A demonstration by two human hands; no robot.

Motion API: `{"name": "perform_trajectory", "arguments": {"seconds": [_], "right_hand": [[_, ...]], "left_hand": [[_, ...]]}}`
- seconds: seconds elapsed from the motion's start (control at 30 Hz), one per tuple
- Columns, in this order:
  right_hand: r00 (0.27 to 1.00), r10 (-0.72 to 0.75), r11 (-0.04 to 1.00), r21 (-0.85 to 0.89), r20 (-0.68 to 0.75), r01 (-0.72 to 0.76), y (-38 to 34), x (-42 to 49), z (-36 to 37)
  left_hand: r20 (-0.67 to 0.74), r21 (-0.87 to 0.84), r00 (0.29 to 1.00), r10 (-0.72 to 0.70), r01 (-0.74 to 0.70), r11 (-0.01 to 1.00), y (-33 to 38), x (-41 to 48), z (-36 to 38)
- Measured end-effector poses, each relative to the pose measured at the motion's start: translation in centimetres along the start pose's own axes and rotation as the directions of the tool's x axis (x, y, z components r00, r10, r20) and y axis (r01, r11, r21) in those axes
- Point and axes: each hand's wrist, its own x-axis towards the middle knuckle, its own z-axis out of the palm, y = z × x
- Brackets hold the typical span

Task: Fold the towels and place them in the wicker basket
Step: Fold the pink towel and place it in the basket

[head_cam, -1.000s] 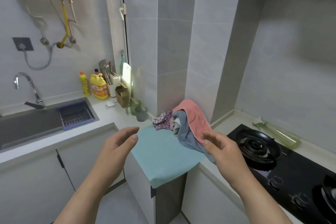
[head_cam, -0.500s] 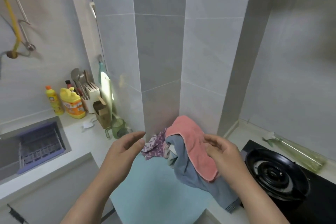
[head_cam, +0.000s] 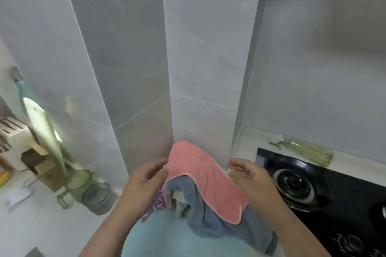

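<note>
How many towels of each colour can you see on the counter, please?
Pink towel: 1
Grey-blue towel: 1
Purple patterned towel: 1
Light teal towel: 1
Total: 4 in view; the pile may hide more.

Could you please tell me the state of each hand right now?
Left hand: open, at the pink towel's edge.
Right hand: open, holding nothing.
</note>
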Motion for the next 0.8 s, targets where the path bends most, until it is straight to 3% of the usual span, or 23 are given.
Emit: {"name": "perform_trajectory", "arguments": {"seconds": [0.2,0.4,0.6,0.8], "right_hand": [[0.987,0.087,0.982,-0.157,-0.135,-0.108,1.0,2.0,4.8],[0.969,0.138,0.953,-0.239,-0.207,-0.186,2.9,2.3,8.4],[0.971,0.138,0.927,-0.319,-0.196,-0.196,5.8,2.8,10.1],[0.971,0.058,0.902,-0.405,-0.231,-0.15,10.8,3.5,11.2]], "left_hand": [[0.279,0.165,0.959,0.046,-0.095,0.982,-5.7,7.8,-0.5],[0.448,0.27,0.891,0.071,-0.211,0.94,-10.5,12.8,1.1],[0.479,0.375,0.86,0.178,-0.384,0.844,-14.6,14.4,3.5],[0.361,0.401,0.802,0.476,-0.594,0.697,-18.5,14.7,4.8]]}}
